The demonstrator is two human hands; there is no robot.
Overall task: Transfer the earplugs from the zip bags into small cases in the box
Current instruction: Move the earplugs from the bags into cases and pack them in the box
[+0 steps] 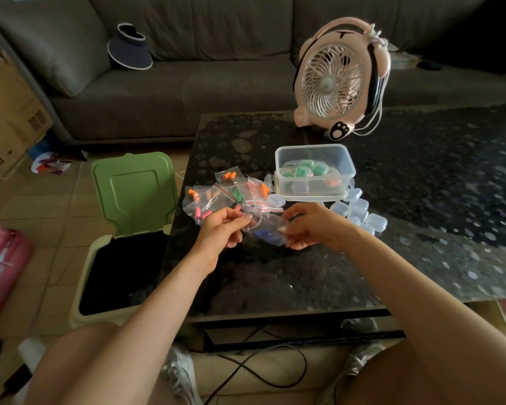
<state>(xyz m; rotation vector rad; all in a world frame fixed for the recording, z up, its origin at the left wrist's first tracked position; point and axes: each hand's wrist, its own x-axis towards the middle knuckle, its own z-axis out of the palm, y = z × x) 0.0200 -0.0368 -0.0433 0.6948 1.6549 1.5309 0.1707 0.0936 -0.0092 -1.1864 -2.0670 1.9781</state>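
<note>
Both hands are gripping one clear zip bag point(265, 229) above the dark speckled table point(421, 200): the left hand point(221, 229) is pinching its left edge with fingers clamped together, and the right hand point(311, 226) is pinching its right side the same way. Blue earplugs point(263, 232) are sitting inside this bag.

Behind the table, a grey sofa point(187, 68) is filling the far side. At the left, a green bin point(123, 229) is standing with its lid raised. A pink fan point(338, 77) is resting on the far part of the table. Nearer, a clear box point(314, 172) is holding small cases with green and pink contents. Just left of it, a heap of zip bags point(222, 194) with orange, pink and green earplugs is lying on the tabletop. Empty small cases point(358, 211) are clustering just right of the hands.
</note>
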